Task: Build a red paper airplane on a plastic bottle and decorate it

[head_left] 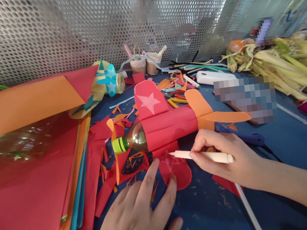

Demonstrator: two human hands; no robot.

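Note:
A toy airplane (171, 125) made from a plastic bottle wrapped in red paper lies in the middle. Its bottle neck and green cap (120, 145) point left, with an orange paper propeller (117, 171) there. Orange tail fins (198, 104) stand at the right end. The far wing (149, 98) carries a filled-in pale star. On the near wing (182, 176) is a faint star outline. My right hand (225, 154) grips a white marker (209, 155), its tip at that wing. My left hand (142, 209) is spread, fingertips resting at the near wing's left edge.
Stacked coloured sheets (40, 196) and a clear bottle (19, 142) fill the left. Paper scraps (104, 195) surround the plane. A second bottle plane (107, 81), small pots (137, 65), a blue glue gun (242, 135) and corn husks (279, 66) lie behind and right, before a perforated metal panel (48, 34).

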